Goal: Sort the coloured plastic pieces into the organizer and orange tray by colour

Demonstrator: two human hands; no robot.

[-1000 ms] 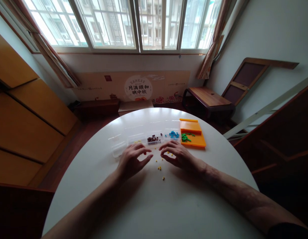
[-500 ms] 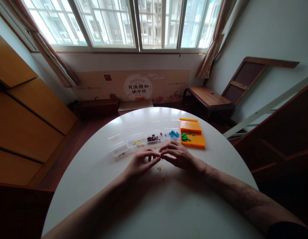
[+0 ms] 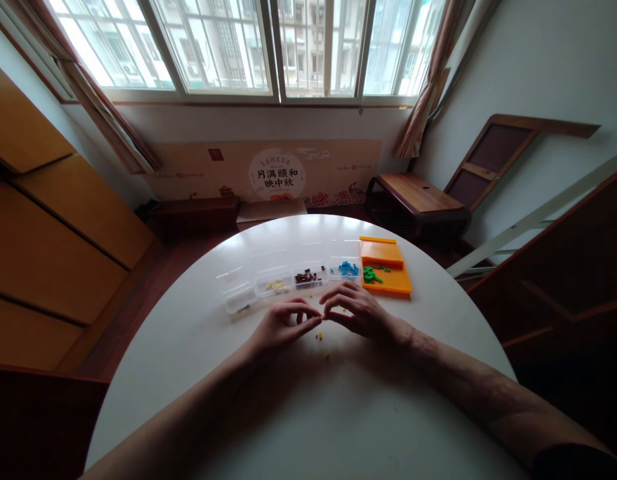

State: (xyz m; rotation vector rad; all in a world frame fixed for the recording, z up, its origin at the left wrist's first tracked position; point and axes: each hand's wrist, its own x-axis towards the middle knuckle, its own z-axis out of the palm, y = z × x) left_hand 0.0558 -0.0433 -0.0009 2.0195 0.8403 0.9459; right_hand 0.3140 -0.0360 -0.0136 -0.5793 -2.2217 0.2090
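My left hand [image 3: 287, 324] and my right hand [image 3: 357, 310] meet fingertip to fingertip above the table, each in a pinch. What sits between the fingertips is too small to make out. Small yellow pieces [image 3: 319, 336] lie on the tabletop just below the hands, with another yellow piece [image 3: 327, 355] nearer to me. Beyond the hands, a row of clear plastic boxes with raised lids holds pale yellow pieces [image 3: 277, 286], dark brown pieces [image 3: 307, 277] and blue pieces [image 3: 348, 269]. Green pieces [image 3: 372, 275] lie in an orange tray [image 3: 396, 282] at the row's right end.
The round white table [image 3: 188, 373] fills the middle. At the row's left end stands a small clear box [image 3: 240, 303]. Past the table's far edge are a wooden stool [image 3: 418, 193] and a printed cardboard panel [image 3: 228, 163] under the window.
The right fingers have lifted and curled slightly, and a yellow piece now shows beneath them. The left hand has barely moved; the boxes are unchanged.
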